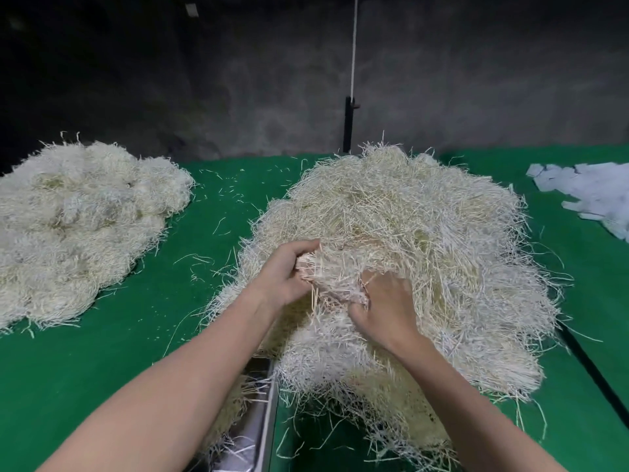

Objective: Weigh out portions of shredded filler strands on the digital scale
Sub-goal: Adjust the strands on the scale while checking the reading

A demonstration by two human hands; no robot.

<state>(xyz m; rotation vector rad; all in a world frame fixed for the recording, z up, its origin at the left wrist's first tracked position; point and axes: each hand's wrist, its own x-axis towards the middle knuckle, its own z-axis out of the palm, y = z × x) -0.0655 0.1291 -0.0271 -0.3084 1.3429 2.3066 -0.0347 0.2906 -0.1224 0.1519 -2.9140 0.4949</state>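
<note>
Cream-coloured shredded strands are sitting in one big heap point(408, 226) mid-table on the green cloth point(102, 369), and the person is digging into its near side; left hand point(284, 277) is curling its fingers round a clump point(330, 281), right hand point(386, 301) is clutching the same clump from the other side, fingertips buried in it; what's probably the scale's silvery pan point(253, 434) is peeking out by the bottom edge, half-smothered. Guessing the tangle is going to drag extra strands along, or the heap's overhang is resting on the pan; either's throwing the reading off.
</note>
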